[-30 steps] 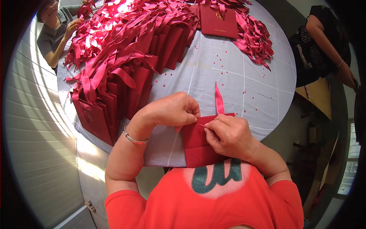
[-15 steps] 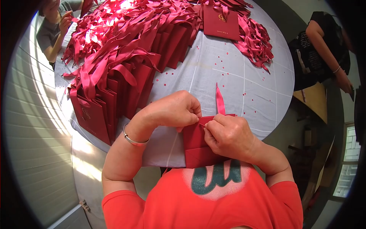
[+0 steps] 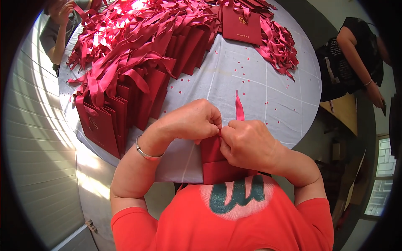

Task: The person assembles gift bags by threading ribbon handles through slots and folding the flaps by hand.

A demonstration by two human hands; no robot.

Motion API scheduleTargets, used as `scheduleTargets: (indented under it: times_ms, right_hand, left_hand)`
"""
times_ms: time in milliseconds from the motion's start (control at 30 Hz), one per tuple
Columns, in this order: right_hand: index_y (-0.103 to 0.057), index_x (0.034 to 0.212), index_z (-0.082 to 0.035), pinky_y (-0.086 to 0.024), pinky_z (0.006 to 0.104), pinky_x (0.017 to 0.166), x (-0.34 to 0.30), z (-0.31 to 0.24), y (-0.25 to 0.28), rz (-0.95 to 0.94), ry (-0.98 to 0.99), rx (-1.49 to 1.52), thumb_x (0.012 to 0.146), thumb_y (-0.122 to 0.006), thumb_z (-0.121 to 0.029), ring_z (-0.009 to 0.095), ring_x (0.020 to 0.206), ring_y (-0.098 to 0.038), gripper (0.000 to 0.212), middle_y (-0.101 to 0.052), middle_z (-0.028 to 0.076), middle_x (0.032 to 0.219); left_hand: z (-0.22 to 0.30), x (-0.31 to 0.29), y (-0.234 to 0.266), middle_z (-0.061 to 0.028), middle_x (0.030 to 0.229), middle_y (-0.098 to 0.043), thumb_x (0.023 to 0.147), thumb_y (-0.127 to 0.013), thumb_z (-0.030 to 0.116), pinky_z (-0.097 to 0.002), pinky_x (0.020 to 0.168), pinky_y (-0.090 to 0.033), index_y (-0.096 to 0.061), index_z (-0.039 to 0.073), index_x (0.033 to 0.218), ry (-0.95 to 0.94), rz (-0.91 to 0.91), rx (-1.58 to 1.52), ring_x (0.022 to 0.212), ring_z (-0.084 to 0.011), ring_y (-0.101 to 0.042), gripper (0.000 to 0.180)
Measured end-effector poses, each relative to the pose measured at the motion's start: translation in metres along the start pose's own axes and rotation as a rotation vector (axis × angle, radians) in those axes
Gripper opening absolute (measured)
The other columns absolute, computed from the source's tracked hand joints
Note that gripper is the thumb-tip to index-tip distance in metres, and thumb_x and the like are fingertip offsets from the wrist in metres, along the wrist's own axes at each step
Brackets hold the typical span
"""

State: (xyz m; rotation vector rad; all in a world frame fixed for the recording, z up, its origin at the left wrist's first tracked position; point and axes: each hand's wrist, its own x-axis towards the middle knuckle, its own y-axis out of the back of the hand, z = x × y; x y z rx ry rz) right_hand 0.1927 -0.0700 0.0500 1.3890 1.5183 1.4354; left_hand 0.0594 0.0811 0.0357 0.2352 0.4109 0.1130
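A dark red paper gift bag [image 3: 212,157] lies at the table's near edge, against my shirt. Over its top edge my left hand [image 3: 200,120] is closed in a pinch. My right hand [image 3: 251,141] is closed too, its fingertips nearly meeting the left ones. A small bit of red ribbon shows between them; the exact grip is hidden by the fingers. A bright pink-red ribbon [image 3: 239,108] end sticks up behind my right hand. The right hand covers much of the bag's upper part.
Rows of red gift bags [image 3: 98,127] with ribbon handles fill the round table's [image 3: 284,111] left and far side. One bag [image 3: 241,27] lies flat beside a ribbon pile [image 3: 280,52]. Red dots are scattered about. One person [image 3: 58,31] is at far left, another [image 3: 354,58] at right.
My right hand has shifted slightly left and closed up to my left fingertips, covering more of the bag's top. The far-left person's raised hand has moved up and left.
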Motion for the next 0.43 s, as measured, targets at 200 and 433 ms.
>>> scheduleTargets:
  times_ms: [200,433]
  right_hand:
    - [-0.057,0.07,-0.003,-0.053,0.0412,0.049,-0.003,-0.017,-0.012,-0.067,-0.054,-0.166,0.077,-0.061,-0.008,0.028,0.054,-0.062,0.01,-0.059,0.012,0.067]
    - [-0.064,0.081,0.001,-0.055,0.0451,0.056,0.011,-0.009,-0.002,-0.268,-0.177,0.036,0.078,-0.062,-0.009,0.036,0.065,-0.068,0.01,-0.068,0.02,0.079]
  left_hand:
    - [-0.006,0.004,-0.002,-0.0085,0.059,-0.062,0.079,-0.06,0.001,-0.0298,0.045,-0.044,-0.07,-0.005,0.081,-0.022,0.051,-0.068,0.047,-0.0124,-0.058,0.012]
    - [-0.002,0.004,-0.002,-0.0067,0.06,-0.063,0.082,-0.063,0.005,-0.0287,0.046,-0.044,-0.071,-0.004,0.083,0.04,0.012,-0.087,0.048,-0.0121,-0.058,0.012]
